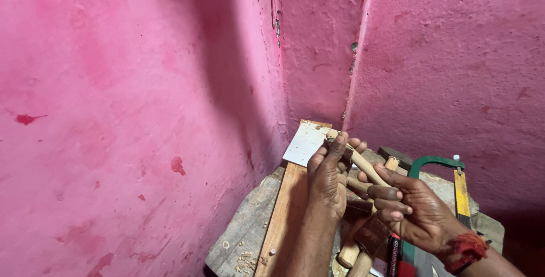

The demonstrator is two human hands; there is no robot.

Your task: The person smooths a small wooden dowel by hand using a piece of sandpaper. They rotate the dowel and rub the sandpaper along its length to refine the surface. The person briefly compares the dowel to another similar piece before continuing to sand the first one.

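Reaching upward, the left hand [329,177] curls its fingers around the hammer head [336,140], while the right hand [414,211] grips the wooden handle [369,169] from the side.

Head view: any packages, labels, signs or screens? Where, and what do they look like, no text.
Printed label: a narrow red and black strip with white lettering on a tool by the bottom edge, just under the right hand.
Yellow band: along the green-framed hacksaw at right, a long thin strip; markings too small to tell.
No packages, signs or screens.
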